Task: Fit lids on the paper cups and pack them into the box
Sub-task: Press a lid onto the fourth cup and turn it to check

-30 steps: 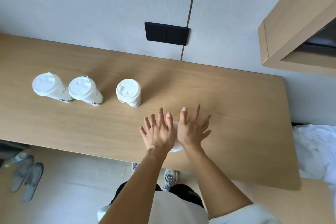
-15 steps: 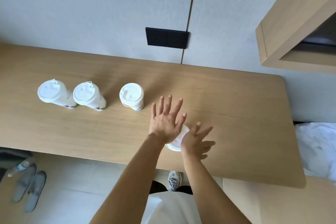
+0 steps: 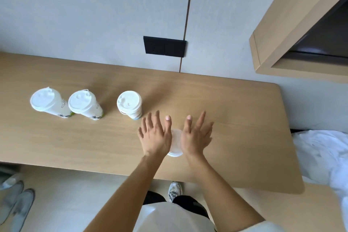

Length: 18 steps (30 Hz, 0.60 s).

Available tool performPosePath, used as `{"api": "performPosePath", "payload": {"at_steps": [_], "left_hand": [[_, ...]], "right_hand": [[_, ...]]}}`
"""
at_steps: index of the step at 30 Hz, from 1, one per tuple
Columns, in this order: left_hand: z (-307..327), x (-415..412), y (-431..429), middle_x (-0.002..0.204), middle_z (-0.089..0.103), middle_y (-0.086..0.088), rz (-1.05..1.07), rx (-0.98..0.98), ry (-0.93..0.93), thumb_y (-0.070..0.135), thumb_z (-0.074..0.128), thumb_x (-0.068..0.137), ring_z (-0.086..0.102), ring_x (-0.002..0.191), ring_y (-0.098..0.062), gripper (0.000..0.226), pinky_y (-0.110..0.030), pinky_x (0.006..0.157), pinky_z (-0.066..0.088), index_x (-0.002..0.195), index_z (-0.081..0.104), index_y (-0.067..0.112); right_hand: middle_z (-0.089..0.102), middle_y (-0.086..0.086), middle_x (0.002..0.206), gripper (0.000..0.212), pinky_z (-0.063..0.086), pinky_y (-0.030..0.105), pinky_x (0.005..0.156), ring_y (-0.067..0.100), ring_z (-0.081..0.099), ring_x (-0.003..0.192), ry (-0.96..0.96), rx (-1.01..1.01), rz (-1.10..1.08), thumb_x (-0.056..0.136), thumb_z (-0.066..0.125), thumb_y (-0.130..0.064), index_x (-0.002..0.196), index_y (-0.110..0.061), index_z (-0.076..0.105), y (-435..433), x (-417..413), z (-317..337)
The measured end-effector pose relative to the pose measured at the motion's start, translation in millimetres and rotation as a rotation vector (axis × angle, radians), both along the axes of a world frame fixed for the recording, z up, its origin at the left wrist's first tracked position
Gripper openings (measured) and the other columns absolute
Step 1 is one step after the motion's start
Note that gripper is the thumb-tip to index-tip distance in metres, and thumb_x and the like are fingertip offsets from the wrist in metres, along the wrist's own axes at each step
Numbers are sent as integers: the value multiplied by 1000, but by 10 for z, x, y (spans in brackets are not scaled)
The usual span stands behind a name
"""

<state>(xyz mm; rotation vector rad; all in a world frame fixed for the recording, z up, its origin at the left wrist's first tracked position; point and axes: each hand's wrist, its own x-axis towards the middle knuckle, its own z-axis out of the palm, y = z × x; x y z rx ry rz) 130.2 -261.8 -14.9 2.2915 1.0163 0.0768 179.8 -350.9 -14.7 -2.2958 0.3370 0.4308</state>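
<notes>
White lidded cups (image 3: 85, 104) stand left of both flat hands (image 3: 176, 137)

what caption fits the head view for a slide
Both hands, left and right, press a lid onto a cup; three lidded cups stand alongside.

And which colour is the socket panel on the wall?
Black; the socket panel shows clearly in the head view.
</notes>
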Motion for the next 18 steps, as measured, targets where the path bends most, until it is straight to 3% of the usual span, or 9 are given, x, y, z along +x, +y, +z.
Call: {"api": "performPosePath", "payload": {"at_steps": [2,4,11,15,18], "left_hand": [[-99,-60,-67,162,38,-6,33,-49,79,64,22,100,28,152,-29,70,-52,121,22,154,41,24],[-186,-76,-119,159,43,-5,59,-80,109,70,12,93,33,149,-30,80,-53,120,25,152,42,24],[-293,-85,-116,158,45,1,90,-90,106,72,-1,89,33,150,-25,84,-55,121,23,153,39,35],[-254,-81,-72,160,41,0,-8,-58,129,72,-3,87,28,152,-25,85,-55,123,19,155,35,37],[-209,15,73,164,35,-1,-190,33,140,74,-1,86,19,156,-26,89,-53,126,12,156,34,33]], "right_hand": [[-7,21,174,72,1,57,126,31,-3,161,-35,-48,123,107,29,-61,167,-33,3,59,75,-60],[-7,21,174,72,0,60,125,32,-5,161,-29,-101,189,106,27,-62,167,-34,2,94,96,-154],[6,20,174,64,3,58,125,30,4,162,-13,-106,178,108,25,-57,167,-37,11,129,110,-310],[12,19,174,63,4,58,125,29,9,161,-3,-92,94,108,22,-58,166,-37,14,131,71,-318],[24,20,170,67,14,57,125,34,23,157,63,-18,-113,106,20,-63,166,-32,20,133,-28,-280]]}}
